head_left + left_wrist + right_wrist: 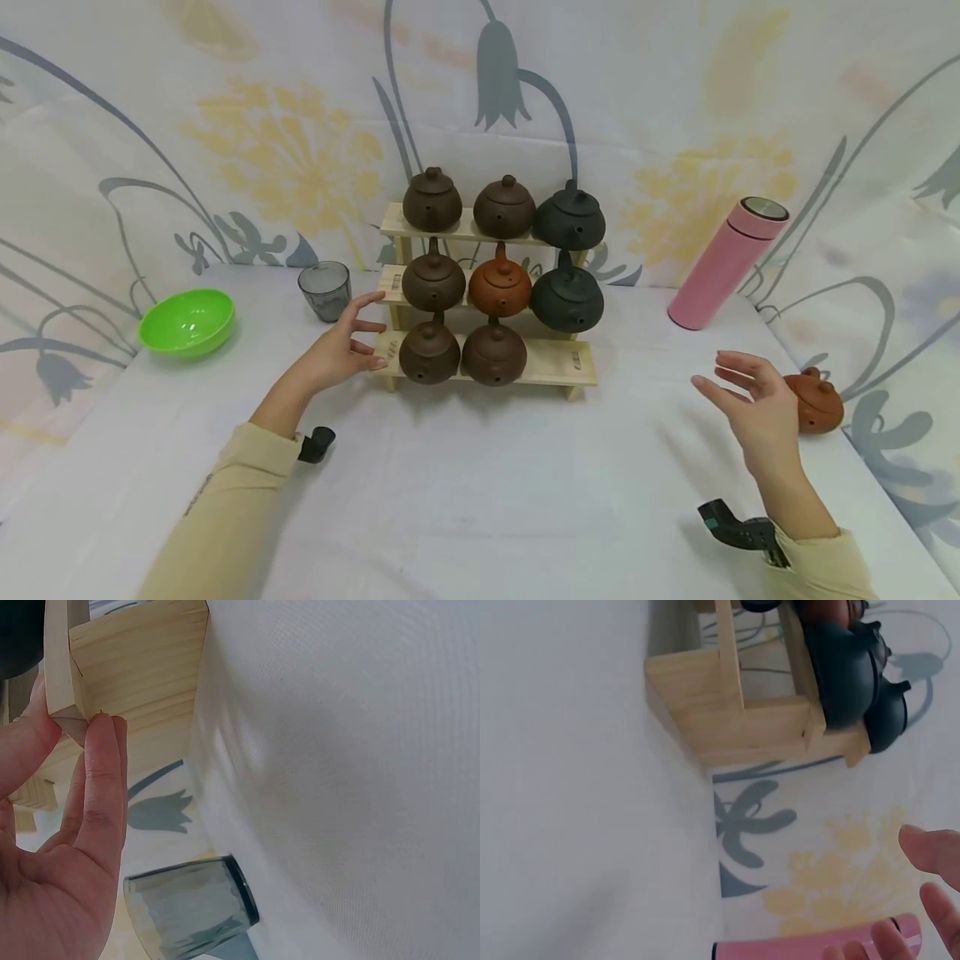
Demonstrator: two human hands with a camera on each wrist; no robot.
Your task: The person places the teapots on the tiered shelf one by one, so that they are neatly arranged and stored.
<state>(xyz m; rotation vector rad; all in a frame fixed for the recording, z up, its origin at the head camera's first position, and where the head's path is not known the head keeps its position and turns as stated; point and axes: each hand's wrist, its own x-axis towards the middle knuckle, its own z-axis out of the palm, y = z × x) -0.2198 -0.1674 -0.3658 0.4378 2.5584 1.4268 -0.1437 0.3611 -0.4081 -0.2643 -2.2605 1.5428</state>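
Note:
A three-step wooden stand (551,358) holds several small clay teapots: brown ones such as this front teapot (495,354), an orange teapot (499,287) mid-step, and dark teapots (567,302) on the right. My left hand (333,354) grips the left end of the lowest step; in the left wrist view, thumb and fingers (97,780) lie on either side of the board's end (61,675). My right hand (765,417) hovers above the table at the right, fingers apart and holding nothing. Partly behind it sits another orange teapot (817,402).
A pink thermos (727,265) stands at the back right. Left of the stand are a grey glass (327,292) and a bright green bowl (187,321). Patterned cloth (300,167) hangs behind the white table (487,492).

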